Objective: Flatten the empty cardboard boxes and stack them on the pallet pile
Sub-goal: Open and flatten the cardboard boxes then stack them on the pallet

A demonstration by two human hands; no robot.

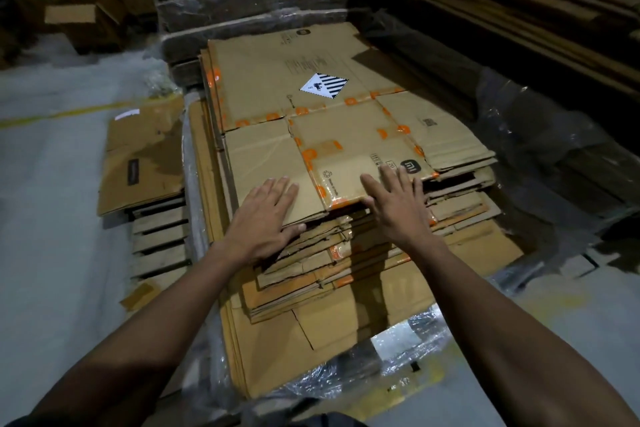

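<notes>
The person is pressing a flattened carton [311,135] down onto the pile of flattened cartons [346,253], and the job at this point, as I judge it, is seating and squaring that top sheet rather than carrying it. The left hand [265,215] is lying palm-down on the carton's near edge, fingers straight and close together, thumb tucked against the pile's front face just under that edge. The right hand [394,204] is resting on the same near edge further along, beside the black logo patch [410,166], fingers straight and slightly spread; neither hand is gripping anything. The carton is sitting on top of the pile, its far half carrying a black-and-white striped diamond label [323,86] and its seams crossed by orange-printed tape [308,156]. To do this well, the palms should be bearing flat and evenly, since the near corner under the right hand is lifting slightly off the layer below and the taped flap may spring back. Sliding the sheet until its near edge is lining up with the ragged edges beneath would probably be keeping the pile from leaning. Beyond the carton's far edge, shrink-wrapped bales [249,10] are standing; to its left, a smaller stack of flat cardboard [142,156] is lying on a wooden pallet [159,239]; clear plastic film [408,350] is spreading out from under the pile's near corner.
</notes>
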